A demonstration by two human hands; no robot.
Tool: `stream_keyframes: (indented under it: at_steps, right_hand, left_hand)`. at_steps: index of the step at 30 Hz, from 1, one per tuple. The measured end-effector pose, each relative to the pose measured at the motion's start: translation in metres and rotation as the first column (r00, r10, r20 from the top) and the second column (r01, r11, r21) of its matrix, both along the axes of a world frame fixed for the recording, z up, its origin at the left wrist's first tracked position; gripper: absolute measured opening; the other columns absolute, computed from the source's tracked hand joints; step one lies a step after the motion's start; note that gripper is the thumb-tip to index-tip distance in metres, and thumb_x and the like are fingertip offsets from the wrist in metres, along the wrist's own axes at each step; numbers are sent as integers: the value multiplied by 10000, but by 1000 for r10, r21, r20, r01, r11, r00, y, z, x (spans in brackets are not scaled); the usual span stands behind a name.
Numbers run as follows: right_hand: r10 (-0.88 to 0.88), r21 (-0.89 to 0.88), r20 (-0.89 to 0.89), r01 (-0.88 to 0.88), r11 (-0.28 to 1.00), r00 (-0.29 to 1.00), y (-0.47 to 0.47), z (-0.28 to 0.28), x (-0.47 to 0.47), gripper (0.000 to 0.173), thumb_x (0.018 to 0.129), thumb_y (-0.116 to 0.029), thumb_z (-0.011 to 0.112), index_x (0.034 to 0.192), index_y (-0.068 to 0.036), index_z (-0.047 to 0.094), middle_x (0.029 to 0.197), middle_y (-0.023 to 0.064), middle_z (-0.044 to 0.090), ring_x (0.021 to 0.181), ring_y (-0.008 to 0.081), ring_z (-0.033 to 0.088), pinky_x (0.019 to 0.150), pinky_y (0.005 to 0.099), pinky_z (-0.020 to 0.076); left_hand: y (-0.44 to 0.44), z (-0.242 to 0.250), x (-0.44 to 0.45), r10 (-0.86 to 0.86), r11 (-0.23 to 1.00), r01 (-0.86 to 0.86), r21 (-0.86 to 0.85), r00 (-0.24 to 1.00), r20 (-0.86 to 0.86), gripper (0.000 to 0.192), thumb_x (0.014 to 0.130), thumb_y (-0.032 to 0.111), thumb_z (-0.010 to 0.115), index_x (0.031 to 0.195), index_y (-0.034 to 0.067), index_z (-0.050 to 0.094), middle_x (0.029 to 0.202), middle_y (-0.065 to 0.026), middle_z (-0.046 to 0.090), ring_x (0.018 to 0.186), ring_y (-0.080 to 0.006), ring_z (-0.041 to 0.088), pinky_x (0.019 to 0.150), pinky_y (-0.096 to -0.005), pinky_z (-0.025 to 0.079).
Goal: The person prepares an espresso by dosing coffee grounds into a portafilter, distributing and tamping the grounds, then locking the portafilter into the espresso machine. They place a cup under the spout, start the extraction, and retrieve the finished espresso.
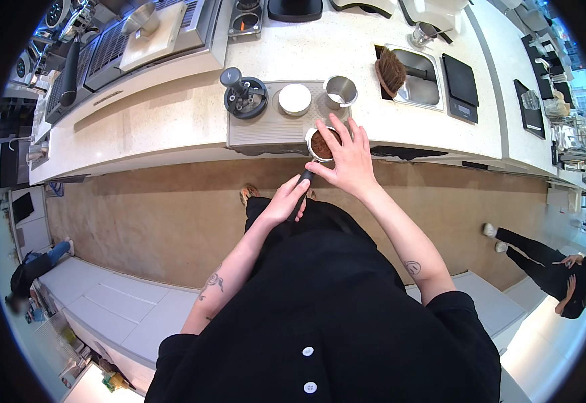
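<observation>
My left hand (288, 199) is closed around the black handle of a portafilter (309, 174), just off the counter's front edge. Brown ground coffee (321, 144) fills its basket. My right hand (345, 156) is spread over the basket's right side, fingers apart, thumb near where the handle meets the head; whether the fingertips touch the rim is unclear. Beyond the basket, on a grey tamping mat (262, 132), are a round white-topped item (295, 99) and a metal dosing cup (340, 91). To their left a dark-handled tamper (232, 79) stands in a round black holder (246, 108).
A wooden brush (391, 70) lies by a small steel bin (418, 83), left of a black scale (461, 93). An espresso machine's drip tray (109, 53) juts out at the upper left. One person (549, 267) stands far right, another (36, 272) far left.
</observation>
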State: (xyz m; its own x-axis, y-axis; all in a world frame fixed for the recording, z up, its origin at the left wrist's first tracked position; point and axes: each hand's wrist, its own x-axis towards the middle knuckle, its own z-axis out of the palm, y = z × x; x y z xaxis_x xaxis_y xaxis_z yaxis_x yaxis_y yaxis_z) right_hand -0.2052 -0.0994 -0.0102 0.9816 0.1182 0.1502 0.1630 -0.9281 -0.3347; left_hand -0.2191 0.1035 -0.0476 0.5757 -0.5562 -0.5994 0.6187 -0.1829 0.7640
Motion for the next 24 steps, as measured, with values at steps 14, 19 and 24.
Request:
stream_keyframes:
  at_steps: [14, 19, 24]
  right_hand:
    - [53, 101, 113, -65, 993, 992, 3, 14, -13, 590, 849, -500, 677, 1395, -333, 531, 1526, 130, 344, 1366, 436, 332, 1110, 572, 283]
    - [-182, 624, 75, 96, 776, 980, -36, 29, -19, 440, 933, -313, 615, 1344, -154, 598, 1330, 158, 565, 1267, 316, 482, 1091, 425, 344]
    - [-134, 876, -155, 199, 439, 979, -80, 72, -9, 771, 992, -657, 223, 1515, -107, 362, 1494, 131, 444, 1441, 264, 306, 1182, 491, 138]
  left_hand:
    - [2, 1, -4, 21, 1000, -22, 14, 996, 89, 327, 1041, 393, 445, 1002, 76, 510, 583, -30, 526, 462, -110, 525, 412, -268, 438]
    - [9, 23, -3, -84, 996, 80, 38, 991, 104, 328, 1042, 383, 448, 947, 73, 497, 573, -30, 516, 463, -107, 520, 427, -268, 427]
    - [0, 73, -5, -221, 974, 226, -30, 967, 129, 329, 1047, 376, 435, 915, 78, 473, 573, -26, 513, 463, -104, 515, 444, -261, 424]
